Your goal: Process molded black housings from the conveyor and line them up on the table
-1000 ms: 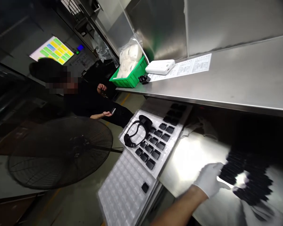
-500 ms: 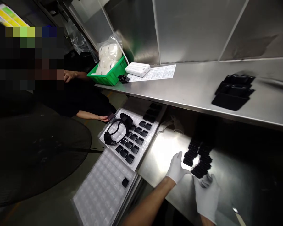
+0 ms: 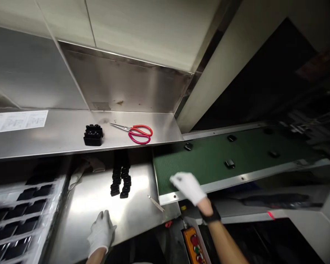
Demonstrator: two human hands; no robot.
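My left hand [image 3: 101, 233], in a white glove, rests on the metal table with its fingers stretched out and nothing in them. Ahead of it stand two rows of small black plastic pieces [image 3: 125, 185], apart from the hand. My right hand [image 3: 188, 187], also gloved, is over the near edge of a green conveyor belt [image 3: 167, 165]. Its fingers are bent and blurred, and I see no object in them. Farther along the belt lie several loose black pieces, one [image 3: 230, 163] beyond the hand and another [image 3: 188, 146] near the shelf end.
On the steel shelf [image 3: 63, 135] are stacked black pieces [image 3: 93, 135] and red-handled scissors [image 3: 140, 134]. A small pale-handled blade tool [image 3: 156, 203] lies between my hands. Filled trays [image 3: 41, 216] stand at left. An orange button box [image 3: 194, 245] is below my right forearm.
The view has swung right. Both hands have left the rows of black pieces: my right hand has moved right to the belt, my left back toward the table's near edge.
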